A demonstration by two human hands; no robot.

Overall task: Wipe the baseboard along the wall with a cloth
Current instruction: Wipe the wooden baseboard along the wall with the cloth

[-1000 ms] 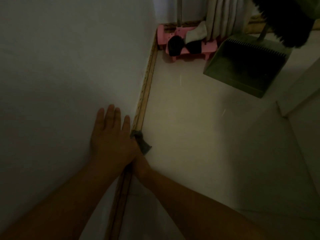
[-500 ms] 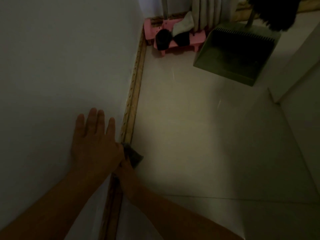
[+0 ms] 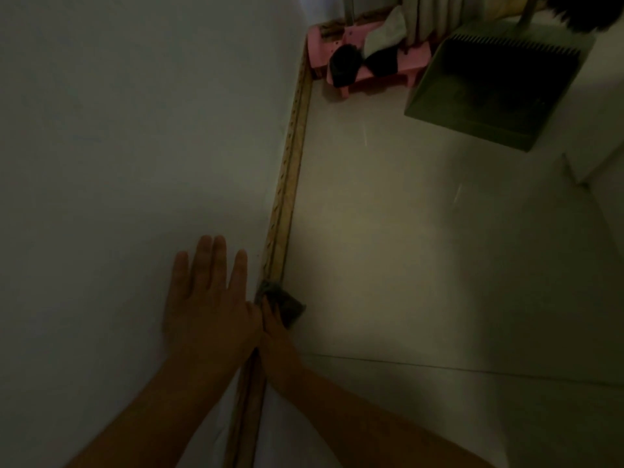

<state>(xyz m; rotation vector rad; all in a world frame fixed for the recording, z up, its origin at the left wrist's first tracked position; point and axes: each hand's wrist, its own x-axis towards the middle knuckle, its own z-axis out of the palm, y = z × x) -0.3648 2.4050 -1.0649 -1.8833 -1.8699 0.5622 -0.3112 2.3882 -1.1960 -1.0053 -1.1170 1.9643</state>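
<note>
Where pale wall [image 3: 135, 130] meets floor [image 3: 405, 265], a dim wooden baseboard [image 3: 287, 184].

Floor [image 3: 422, 265]: pale, glossy tile, one grout line crossing the near part. Far left corner: pink low stool [image 3: 378, 67] standing on it, against the wall. Far right: olive-green dustpan [image 3: 489, 92], just beside the stool. Near left edge: dark cloth [image 3: 287, 305] touching the floor at the baseboard [image 3: 287, 184]
</note>
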